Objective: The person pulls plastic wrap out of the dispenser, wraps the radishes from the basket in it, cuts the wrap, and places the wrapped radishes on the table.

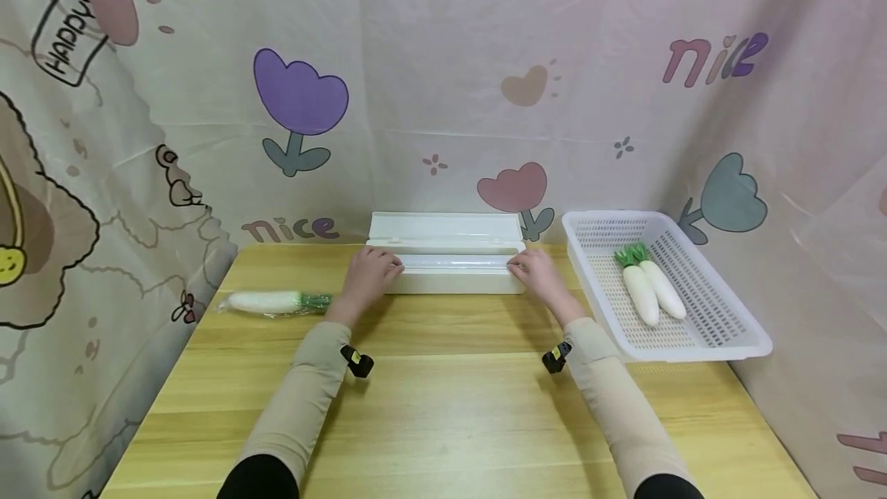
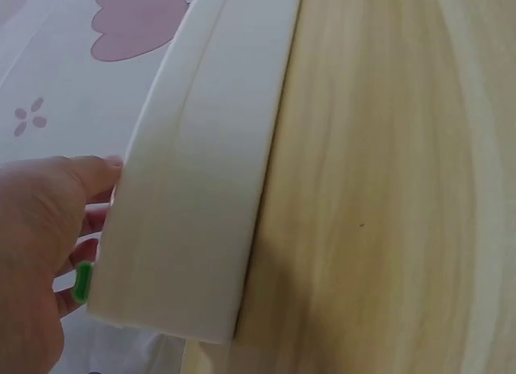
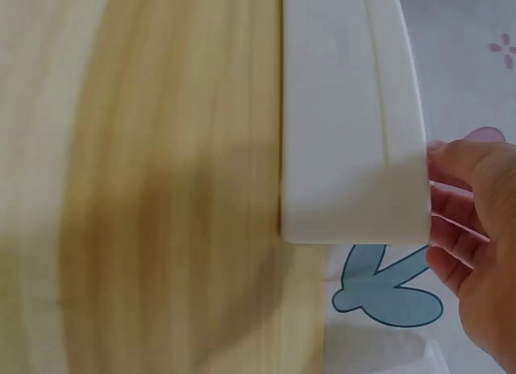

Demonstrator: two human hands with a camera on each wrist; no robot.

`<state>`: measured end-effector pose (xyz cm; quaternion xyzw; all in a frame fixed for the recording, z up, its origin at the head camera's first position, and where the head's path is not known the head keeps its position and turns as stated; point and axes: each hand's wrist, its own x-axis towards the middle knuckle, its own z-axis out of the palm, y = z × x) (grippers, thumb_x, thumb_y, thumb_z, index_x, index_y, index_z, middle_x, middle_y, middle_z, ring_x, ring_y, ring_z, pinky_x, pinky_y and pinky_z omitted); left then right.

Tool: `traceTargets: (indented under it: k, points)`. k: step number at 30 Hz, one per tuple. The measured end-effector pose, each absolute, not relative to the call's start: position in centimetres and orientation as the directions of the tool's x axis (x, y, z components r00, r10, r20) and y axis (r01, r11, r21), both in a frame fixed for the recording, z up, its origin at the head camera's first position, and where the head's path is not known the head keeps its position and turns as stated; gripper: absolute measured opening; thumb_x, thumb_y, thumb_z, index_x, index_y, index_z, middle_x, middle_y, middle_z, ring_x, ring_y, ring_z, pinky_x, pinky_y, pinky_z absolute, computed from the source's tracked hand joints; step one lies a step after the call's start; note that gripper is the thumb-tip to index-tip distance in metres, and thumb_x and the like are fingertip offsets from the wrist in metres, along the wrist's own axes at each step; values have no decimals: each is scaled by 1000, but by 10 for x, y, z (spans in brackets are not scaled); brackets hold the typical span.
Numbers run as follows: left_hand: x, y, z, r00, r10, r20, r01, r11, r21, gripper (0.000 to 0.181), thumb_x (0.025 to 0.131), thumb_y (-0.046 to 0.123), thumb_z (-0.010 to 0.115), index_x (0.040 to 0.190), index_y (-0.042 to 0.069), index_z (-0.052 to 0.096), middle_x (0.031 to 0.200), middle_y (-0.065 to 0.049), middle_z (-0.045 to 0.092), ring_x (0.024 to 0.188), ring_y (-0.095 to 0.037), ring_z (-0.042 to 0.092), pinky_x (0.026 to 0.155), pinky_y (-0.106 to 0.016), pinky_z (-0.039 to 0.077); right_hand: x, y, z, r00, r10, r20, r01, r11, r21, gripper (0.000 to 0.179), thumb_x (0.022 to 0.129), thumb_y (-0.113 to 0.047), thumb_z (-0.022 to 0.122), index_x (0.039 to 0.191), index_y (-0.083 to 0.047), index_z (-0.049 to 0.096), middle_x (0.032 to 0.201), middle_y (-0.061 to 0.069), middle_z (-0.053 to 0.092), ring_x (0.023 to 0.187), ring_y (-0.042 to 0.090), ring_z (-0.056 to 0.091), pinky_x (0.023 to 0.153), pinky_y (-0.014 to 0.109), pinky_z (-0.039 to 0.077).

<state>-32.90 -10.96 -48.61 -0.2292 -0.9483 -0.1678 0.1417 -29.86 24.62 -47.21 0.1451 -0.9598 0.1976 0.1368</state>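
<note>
A white cling film dispenser box (image 1: 453, 282) lies near the table's back edge, its lid (image 1: 446, 227) raised. Clear cling film (image 1: 453, 261) spans its opening. At the left end, my left hand (image 1: 372, 272) pinches the film's edge with thumb and fingers. My right hand (image 1: 540, 274) pinches it likewise at the right end. In the left wrist view the thumb of the left hand (image 2: 36, 221) meets the box's top edge, and a small green piece (image 2: 82, 282) shows by the fingers. Curled fingers of the right hand (image 3: 484, 205) are partly behind the box edge.
Left of the box lies a white radish (image 1: 266, 302) with a green top, wrapped in clear film. A white plastic basket (image 1: 728, 306) at the right holds two white radishes (image 1: 640, 295). A printed cloth (image 1: 430, 83) hangs behind the wooden table (image 1: 450, 414).
</note>
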Motion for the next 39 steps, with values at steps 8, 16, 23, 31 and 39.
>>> traceTargets:
  k: [8,16,23,31,39]
  points:
    - [-337,-111,-481,-875,367,316,463,826,321,18,95,27,62,98,14,75,109,-5,74,110,-34,58,93,-52,46,-307,247,-467,-938,-218,268,-310,875,-372,14,92,-13,64,93,-2,73,87,12,70,87,29,59,86,46,46]
    - [-338,-112,-474,-884,355,304,444,840,311,21,99,25,56,100,11,72,105,-9,71,106,-34,60,91,-51,48,-311,250,-471,-941,-200,273,-300,865,-403,12,94,-11,62,91,-2,70,92,14,68,92,31,57,85,47,46]
    - [-339,-120,-472,-895,379,234,441,830,342,28,98,33,56,107,12,71,115,-10,69,120,-37,54,104,-55,41,-312,249,-473,-940,-194,280,-295,876,-383,13,94,-11,61,90,-2,69,90,14,68,93,31,55,86,47,44]
    - [-343,-145,-472,-920,367,140,389,804,449,23,95,33,62,105,16,74,132,-15,58,132,-43,39,113,-60,25,-314,246,-472,-939,-194,284,-296,875,-383,14,94,-12,62,89,-1,69,89,13,67,95,31,54,91,47,43]
    - [-350,-148,-461,-930,363,55,328,753,570,20,91,27,67,99,10,75,131,-18,57,131,-45,38,113,-60,25,-313,247,-473,-939,-192,284,-293,879,-377,14,94,-12,62,88,-2,69,88,13,68,95,31,54,91,49,43]
